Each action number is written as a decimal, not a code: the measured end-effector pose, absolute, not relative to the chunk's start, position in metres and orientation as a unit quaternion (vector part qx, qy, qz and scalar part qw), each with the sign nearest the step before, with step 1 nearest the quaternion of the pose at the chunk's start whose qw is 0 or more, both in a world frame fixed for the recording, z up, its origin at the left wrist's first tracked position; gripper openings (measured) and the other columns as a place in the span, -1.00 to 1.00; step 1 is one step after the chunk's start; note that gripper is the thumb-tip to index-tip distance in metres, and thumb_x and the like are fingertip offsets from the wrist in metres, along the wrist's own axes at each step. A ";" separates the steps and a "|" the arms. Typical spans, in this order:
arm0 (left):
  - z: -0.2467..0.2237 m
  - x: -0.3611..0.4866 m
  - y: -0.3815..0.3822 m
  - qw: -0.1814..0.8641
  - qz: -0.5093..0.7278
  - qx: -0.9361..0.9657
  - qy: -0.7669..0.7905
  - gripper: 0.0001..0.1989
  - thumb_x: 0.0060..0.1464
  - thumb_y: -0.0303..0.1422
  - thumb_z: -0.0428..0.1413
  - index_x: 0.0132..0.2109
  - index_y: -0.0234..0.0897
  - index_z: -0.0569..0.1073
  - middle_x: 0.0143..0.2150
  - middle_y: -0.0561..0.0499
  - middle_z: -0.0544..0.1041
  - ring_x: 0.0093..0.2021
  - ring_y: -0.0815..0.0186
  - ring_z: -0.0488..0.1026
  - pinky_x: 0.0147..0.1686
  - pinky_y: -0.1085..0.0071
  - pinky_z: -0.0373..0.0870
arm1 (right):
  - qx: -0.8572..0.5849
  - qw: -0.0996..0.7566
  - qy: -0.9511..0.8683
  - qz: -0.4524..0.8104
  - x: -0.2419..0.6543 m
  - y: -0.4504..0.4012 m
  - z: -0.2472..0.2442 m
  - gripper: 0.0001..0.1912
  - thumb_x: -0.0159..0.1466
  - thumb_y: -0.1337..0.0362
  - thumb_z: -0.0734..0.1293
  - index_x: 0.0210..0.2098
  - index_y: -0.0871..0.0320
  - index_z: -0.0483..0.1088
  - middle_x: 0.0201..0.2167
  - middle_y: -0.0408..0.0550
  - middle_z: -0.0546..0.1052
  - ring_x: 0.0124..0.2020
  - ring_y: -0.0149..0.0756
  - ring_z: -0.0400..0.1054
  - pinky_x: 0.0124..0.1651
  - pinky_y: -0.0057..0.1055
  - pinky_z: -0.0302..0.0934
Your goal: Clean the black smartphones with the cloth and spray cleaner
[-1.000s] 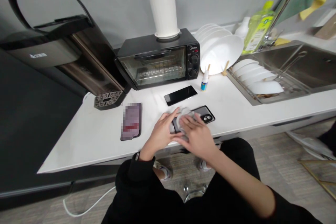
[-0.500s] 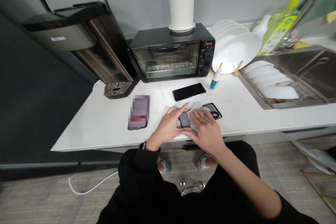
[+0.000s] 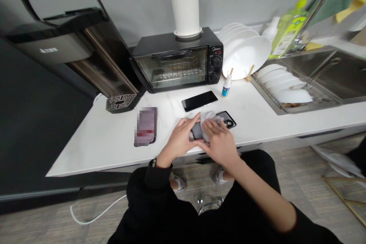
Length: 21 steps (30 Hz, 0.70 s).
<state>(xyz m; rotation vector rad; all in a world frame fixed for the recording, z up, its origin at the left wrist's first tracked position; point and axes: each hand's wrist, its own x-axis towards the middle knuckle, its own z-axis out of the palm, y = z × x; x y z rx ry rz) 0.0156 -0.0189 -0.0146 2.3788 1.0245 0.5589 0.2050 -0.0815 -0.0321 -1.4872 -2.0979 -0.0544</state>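
On the white counter near its front edge lies a dark-rimmed grey phone case [image 3: 197, 132] with a round camera ring at its right end. Whether a phone sits inside it I cannot tell. My left hand [image 3: 180, 137] grips its left end, thumb along the far edge and fingers at the near edge. My right hand [image 3: 220, 143] presses a crumpled white tissue [image 3: 210, 115] onto its middle, fingers bent over the tissue. Just beyond lies a black phone [image 3: 199, 101], screen up. A small white bottle with a blue label [image 3: 226, 87] stands to its right.
A purple blurred-out phone-shaped item [image 3: 146, 126] lies to the left. Behind stand a water dispenser [image 3: 100, 57], a toaster oven [image 3: 177, 65] with a white cup [image 3: 186, 9] on top, and racked white plates [image 3: 247, 55]. A sink [image 3: 343, 80] with bowls is at the right.
The whole view has shifted a little. My right hand and the tissue have slid slightly over the phone case, while my left hand keeps its grip.
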 end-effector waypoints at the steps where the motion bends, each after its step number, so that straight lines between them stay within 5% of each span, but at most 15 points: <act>1: -0.015 0.014 -0.019 0.241 0.199 0.871 0.380 0.00 0.14 -0.25 0.34 0.56 -0.08 -0.03 0.35 -0.08 0.44 0.16 0.04 0.32 0.21 0.13 0.33 | -0.532 0.285 -0.797 0.003 0.191 -0.084 -0.031 -0.30 0.42 -0.17 0.27 0.18 0.37 0.46 0.20 0.33 0.53 0.28 0.09 0.40 0.45 0.09 0.06; 7: -0.012 0.013 -0.020 0.240 0.186 0.873 0.381 0.05 0.11 -0.20 0.36 0.56 -0.05 -0.05 0.34 -0.05 0.45 0.15 0.04 0.33 0.21 0.13 0.31 | -0.524 0.283 -0.802 0.043 0.241 -0.105 -0.028 -0.59 0.52 0.00 0.21 0.16 0.09 0.48 0.18 0.02 0.58 0.28 -0.03 0.42 0.51 0.24 -0.21; 10: -0.011 0.017 -0.019 0.245 0.195 0.875 0.370 0.05 0.10 -0.18 0.38 0.55 0.03 -0.06 0.37 0.02 0.44 0.17 0.05 0.33 0.26 0.11 0.26 | -0.577 0.278 -0.768 -0.021 0.280 -0.100 -0.030 -0.59 0.53 0.02 0.18 0.18 0.08 0.46 0.18 0.04 0.59 0.23 0.00 0.47 0.51 0.31 -0.30; 15: -0.011 0.016 -0.018 0.256 0.205 0.869 0.372 0.02 0.12 -0.20 0.36 0.55 -0.02 -0.02 0.36 -0.01 0.45 0.17 0.05 0.33 0.24 0.12 0.29 | -0.576 0.288 -0.764 -0.015 0.226 -0.088 -0.033 -0.41 0.46 -0.12 0.24 0.22 0.24 0.41 0.22 0.25 0.54 0.30 0.08 0.39 0.49 0.24 -0.13; 21: -0.011 0.013 -0.020 0.259 0.198 0.866 0.379 0.04 0.11 -0.30 0.36 0.56 -0.05 -0.05 0.34 -0.03 0.46 0.16 0.05 0.32 0.21 0.14 0.32 | -0.481 0.278 -0.830 0.061 0.209 -0.102 -0.029 -0.46 0.47 -0.09 0.24 0.24 0.14 0.41 0.23 0.12 0.54 0.31 -0.03 0.38 0.50 0.15 -0.10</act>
